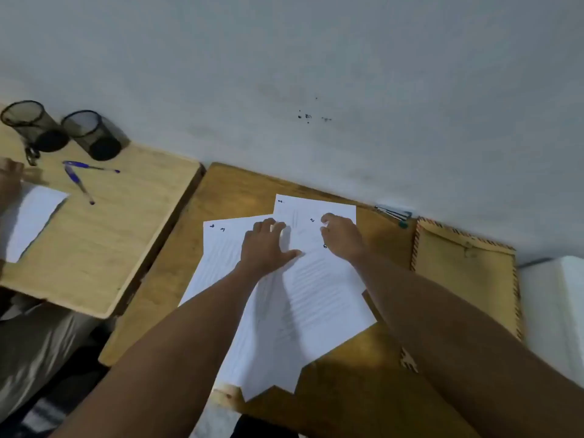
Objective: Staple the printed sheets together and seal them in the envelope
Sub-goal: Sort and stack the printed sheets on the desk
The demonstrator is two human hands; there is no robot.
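Several white printed sheets [313,298] lie fanned out and overlapping on the brown desk [227,191], each with a handwritten number near its top. My left hand [267,246] rests flat on the sheets, fingers spread, pressing them down. My right hand [343,237] is curled over the top right sheet with its fingertips touching the paper; whether it pinches a sheet is unclear. A brown envelope [467,279] with a striped border lies flat to the right of the sheets. A small stapler-like object [395,214] sits against the wall behind the sheets.
A lighter desk [104,241] stands to the left with two black mesh pen cups [90,134], two blue pens [80,181] and a white sheet [30,219] under another person's hand [9,181]. A white object [559,311] lies at the far right. The wall is close behind.
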